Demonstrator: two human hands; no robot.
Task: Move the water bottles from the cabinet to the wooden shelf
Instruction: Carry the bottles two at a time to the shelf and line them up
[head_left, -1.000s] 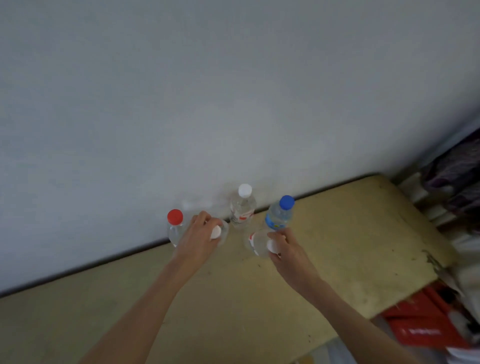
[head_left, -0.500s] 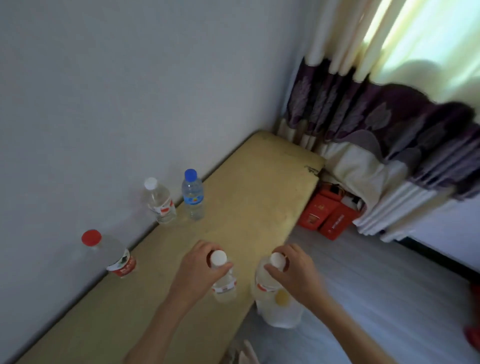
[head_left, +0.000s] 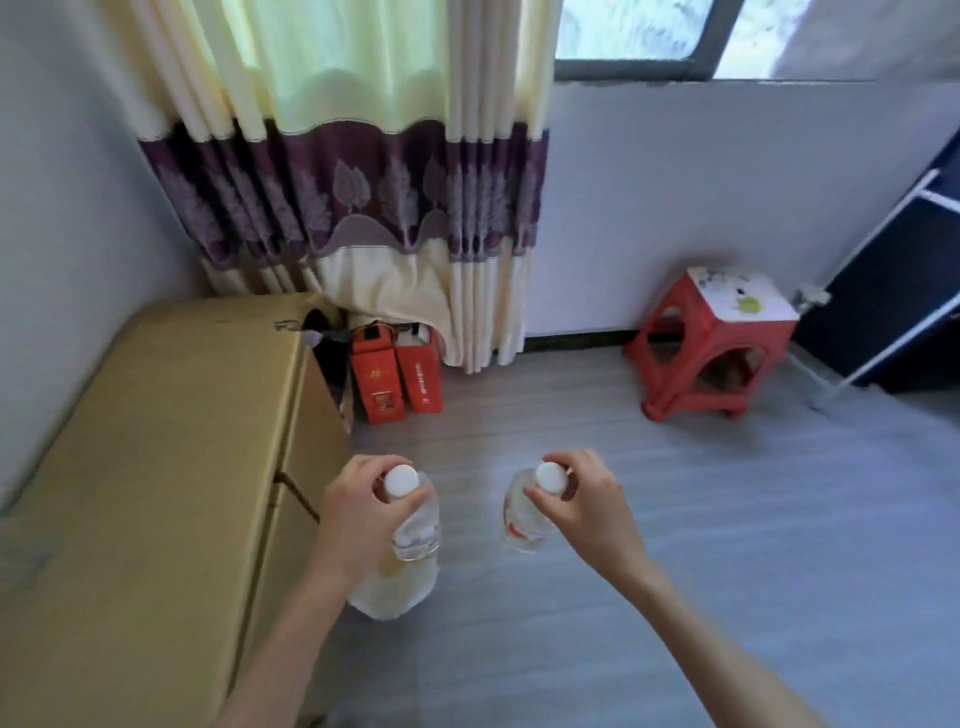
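Both hands carry a bottle by the neck, left hand (head_left: 363, 514) pinching one bottle (head_left: 415, 525), right hand (head_left: 582, 504) the other bottle (head_left: 522, 519), out over the floor (head_left: 727, 545) beside the cabinet (head_left: 156, 441). Such fingertip grips could let a swinging bottle slip and drop. Half a second ago they hung over the cabinet's edge; now the view faces the curtain (head_left: 353, 182).

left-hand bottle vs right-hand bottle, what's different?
The clear plastic bottle in the left hand hangs close beside the tan cabinet, over a white container on the floor; the clear plastic bottle in the right hand hangs over bare grey floor. The right one shows a red label; the left one's is unclear. Both have white caps and are gripped at the neck by fingers.
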